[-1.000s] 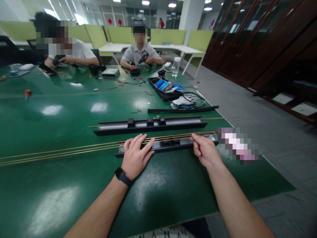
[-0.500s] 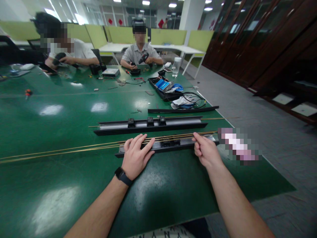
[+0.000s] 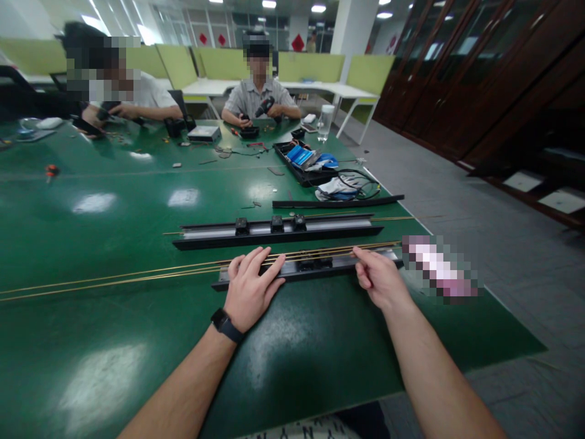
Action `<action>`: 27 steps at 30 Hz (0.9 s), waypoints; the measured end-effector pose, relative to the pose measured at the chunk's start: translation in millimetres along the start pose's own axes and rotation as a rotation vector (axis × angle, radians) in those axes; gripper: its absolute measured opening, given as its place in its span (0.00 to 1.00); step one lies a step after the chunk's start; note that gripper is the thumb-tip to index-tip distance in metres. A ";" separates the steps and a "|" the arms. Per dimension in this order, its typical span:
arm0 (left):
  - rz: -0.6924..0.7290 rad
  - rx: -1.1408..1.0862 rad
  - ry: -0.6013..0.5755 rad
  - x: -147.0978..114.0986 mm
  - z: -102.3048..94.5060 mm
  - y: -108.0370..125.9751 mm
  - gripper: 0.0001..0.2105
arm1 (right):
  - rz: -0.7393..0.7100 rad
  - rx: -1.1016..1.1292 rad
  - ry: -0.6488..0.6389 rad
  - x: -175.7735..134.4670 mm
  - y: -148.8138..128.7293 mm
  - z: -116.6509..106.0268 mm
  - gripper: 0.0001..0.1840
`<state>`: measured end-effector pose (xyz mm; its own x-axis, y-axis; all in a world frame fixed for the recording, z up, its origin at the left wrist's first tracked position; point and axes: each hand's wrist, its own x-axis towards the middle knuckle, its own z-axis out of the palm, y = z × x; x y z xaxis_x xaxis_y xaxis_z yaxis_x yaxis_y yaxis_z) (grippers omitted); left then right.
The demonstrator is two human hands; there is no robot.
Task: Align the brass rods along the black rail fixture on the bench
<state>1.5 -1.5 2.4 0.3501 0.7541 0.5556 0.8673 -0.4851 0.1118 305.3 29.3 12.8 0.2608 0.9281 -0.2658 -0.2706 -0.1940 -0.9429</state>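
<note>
My left hand [image 3: 254, 281] lies palm down across a black-edged metal rail [image 3: 342, 264], its fingers spread over the thin gold-coloured rods [image 3: 150, 272] running along it. Dark blocks [image 3: 315, 261] sit in the rail's channel between my hands. At the rail's right part, my right hand [image 3: 377, 274] has its fingers curled in a pinch at one of the rods, the fingertips touching it. The rods reach far past the rail's left end. Behind lies a second similar rail [image 3: 320, 233] with several black blocks [image 3: 277, 224] in it.
A long black strip [image 3: 338, 202] lies farther back, near a glove with cables [image 3: 345, 185] and a black tray [image 3: 306, 177] of blue items. Two co-workers sit across the green table [image 3: 137, 353], holding power drills [image 3: 265, 107]. A clear cup [image 3: 325, 122] stands by the far right edge.
My right hand's fingertips have moved slightly left along the rods and dipped a little. My left hand and the rails look unmoved.
</note>
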 end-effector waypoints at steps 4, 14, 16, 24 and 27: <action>0.002 -0.005 0.004 -0.1 -0.2 0.0 0.23 | 0.005 0.025 0.012 -0.6 -0.4 1.2 0.20; 0.000 0.001 -0.001 -0.1 -0.1 -0.2 0.23 | 0.002 0.030 0.059 -0.7 0.0 3.8 0.20; 0.002 0.005 -0.001 0.0 -0.1 -0.3 0.22 | 0.003 0.032 0.063 -0.6 0.1 4.1 0.20; -0.001 0.001 -0.004 -0.1 0.5 -0.8 0.23 | 0.010 0.031 0.072 0.9 1.0 3.2 0.20; 0.001 0.005 -0.005 0.4 0.0 -0.5 0.23 | 0.010 0.001 0.061 0.4 0.0 2.4 0.20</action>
<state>1.2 -0.9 2.6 0.3527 0.7557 0.5518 0.8686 -0.4838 0.1073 303.1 30.5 13.2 0.3140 0.9051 -0.2867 -0.2745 -0.2025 -0.9400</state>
